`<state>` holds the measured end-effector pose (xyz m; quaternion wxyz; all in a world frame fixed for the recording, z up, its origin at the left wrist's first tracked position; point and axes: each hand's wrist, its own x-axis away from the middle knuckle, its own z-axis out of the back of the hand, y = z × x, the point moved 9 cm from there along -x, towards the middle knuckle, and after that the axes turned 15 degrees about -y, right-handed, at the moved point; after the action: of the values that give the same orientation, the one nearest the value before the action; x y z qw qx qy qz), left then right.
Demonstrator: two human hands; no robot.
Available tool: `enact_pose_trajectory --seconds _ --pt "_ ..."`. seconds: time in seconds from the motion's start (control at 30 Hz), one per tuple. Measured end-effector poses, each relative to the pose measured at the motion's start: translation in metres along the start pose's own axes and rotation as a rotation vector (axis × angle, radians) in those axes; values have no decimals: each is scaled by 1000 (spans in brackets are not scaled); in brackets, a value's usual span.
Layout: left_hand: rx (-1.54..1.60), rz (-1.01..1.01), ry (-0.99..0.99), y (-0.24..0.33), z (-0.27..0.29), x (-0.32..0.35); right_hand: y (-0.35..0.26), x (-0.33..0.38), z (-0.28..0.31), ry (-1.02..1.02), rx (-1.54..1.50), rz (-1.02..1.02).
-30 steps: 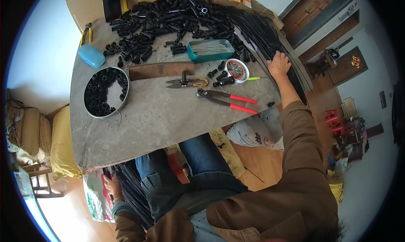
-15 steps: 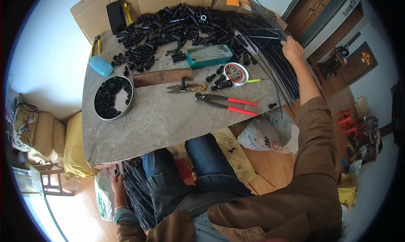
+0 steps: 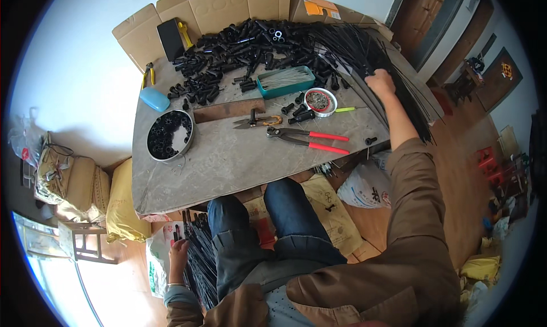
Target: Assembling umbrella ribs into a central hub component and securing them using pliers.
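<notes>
At the table's far right, my right hand (image 3: 380, 83) is closed on thin black rods (image 3: 401, 90) in a long pile. Low on the left, below the table edge, my left hand (image 3: 178, 254) is closed, with a small dark piece showing above its fingers; its kind is unclear. Beside it stands a bundle of black rods (image 3: 200, 253), close to my leg. Nearest my right hand lie a white-rimmed dish of small metal bits (image 3: 319, 101), a green-handled pick (image 3: 345, 109) and red-handled pincers (image 3: 310, 139).
Black socket-like parts (image 3: 233, 50) cover the table's back. A teal box of thin pins (image 3: 285, 80), thread snips (image 3: 256, 122), a rusty metal bar (image 3: 228, 110) and a round tin of black parts (image 3: 170, 134) are in front. Cardboard (image 3: 236, 7) stands behind; a white bag (image 3: 364, 184) sits below.
My right hand has come left and nearer along the rod pile, and the rods raised there have dropped. My left hand stays low, its wrist now more upright. The whole view has shifted slightly.
</notes>
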<state>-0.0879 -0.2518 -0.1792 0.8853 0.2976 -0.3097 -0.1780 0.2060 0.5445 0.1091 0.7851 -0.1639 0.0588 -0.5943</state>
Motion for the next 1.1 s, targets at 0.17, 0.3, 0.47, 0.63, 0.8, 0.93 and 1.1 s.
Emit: enact_pose_trajectory --seconds 0.17,0.3,0.47,0.63,0.8,0.93,1.1 --pt "16 24 -80 12 -3 5 -49 21 107 364 141 216" --pt "21 -117 -120 44 -3 5 -124 76 180 210 -154 585" --pt "76 -390 -235 155 -4 22 -206 163 143 -175 -36 771" --pt "5 -494 -279 182 -9 33 -254 212 133 -320 -477 1079" --pt "-4 -498 -318 172 -8 53 -306 240 138 -452 -1048 1106" --pt "-66 -382 -350 154 -9 59 -342 265 131 -307 -1349 1329" --pt "-56 -438 -328 138 -12 66 -336 278 -8 -149 -1032 1207"
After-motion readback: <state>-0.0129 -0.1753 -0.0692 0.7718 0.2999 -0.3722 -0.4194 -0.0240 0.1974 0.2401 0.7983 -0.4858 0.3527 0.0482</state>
